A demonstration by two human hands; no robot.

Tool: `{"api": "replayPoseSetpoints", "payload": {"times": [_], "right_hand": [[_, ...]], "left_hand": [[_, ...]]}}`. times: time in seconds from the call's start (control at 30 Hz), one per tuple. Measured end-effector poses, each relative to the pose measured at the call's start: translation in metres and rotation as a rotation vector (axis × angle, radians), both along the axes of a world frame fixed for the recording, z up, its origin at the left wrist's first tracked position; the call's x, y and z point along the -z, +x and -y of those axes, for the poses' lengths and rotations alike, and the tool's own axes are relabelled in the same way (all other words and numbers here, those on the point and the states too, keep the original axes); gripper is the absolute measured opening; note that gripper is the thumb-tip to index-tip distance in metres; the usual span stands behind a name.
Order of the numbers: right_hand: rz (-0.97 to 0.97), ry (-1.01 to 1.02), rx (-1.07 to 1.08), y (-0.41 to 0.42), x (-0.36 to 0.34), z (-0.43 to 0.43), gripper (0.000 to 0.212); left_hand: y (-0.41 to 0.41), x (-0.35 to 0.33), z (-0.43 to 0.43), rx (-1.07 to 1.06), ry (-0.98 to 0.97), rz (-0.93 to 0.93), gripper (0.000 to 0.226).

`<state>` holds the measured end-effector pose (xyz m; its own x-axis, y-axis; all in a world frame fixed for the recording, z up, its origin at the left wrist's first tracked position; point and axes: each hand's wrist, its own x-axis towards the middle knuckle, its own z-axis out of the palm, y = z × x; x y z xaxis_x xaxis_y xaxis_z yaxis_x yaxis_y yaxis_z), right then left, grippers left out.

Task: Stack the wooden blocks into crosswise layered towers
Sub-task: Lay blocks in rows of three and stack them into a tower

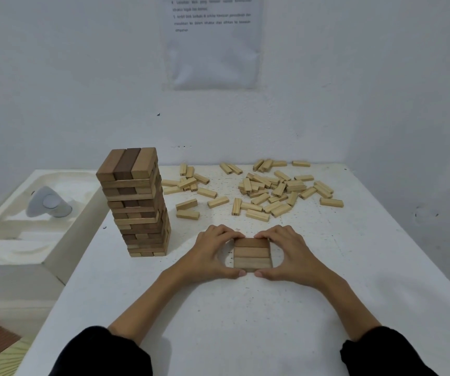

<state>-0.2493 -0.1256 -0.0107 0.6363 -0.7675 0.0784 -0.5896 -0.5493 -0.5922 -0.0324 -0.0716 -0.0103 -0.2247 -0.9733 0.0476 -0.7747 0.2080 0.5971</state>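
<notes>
One tall brown wooden-block tower (137,202) stands done; left hand (213,251) and right hand (291,251), fingers curled, squeeze a second's three-block base layer (251,253), many pale loose blocks (267,191) unstacked.

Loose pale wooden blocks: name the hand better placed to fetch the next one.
Probably right: the larger heap of pale wooden blocks lies beyond the right hand; the left hand neighbours the tall wooden tower.

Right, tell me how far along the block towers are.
Done: one tall tower stands on the table, its layers crossing. In hand: the left hand and right hand both pinch a three-block layer between fingers and thumbs, apparently squaring up the start of a second tower. Left: nearly all of that tower; many loose blocks lie scattered at the far side.
</notes>
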Motion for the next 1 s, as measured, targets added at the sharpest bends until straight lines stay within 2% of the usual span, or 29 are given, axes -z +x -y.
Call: {"api": "replayPoseSetpoints", "payload": {"times": [0.3, 0.6, 0.8, 1.0], "right_hand": [[0.079, -0.031, -0.024, -0.009, -0.031, -0.006, 0.069], [0.124, -0.146, -0.095, 0.000, -0.131, 0.004, 0.065], [0.202, -0.208, -0.164, 0.031, -0.182, 0.008, 0.052], [0.265, -0.211, -0.215, 0.090, -0.200, 0.010, 0.049]], "left_hand": [[-0.003, -0.034, -0.005, 0.034, -0.063, -0.037, 0.076], [0.008, -0.123, -0.001, 0.009, -0.277, 0.025, 0.072], [0.032, -0.188, -0.009, -0.015, -0.410, 0.122, 0.073], [0.081, -0.218, -0.019, -0.080, -0.387, 0.124, 0.073]]}}
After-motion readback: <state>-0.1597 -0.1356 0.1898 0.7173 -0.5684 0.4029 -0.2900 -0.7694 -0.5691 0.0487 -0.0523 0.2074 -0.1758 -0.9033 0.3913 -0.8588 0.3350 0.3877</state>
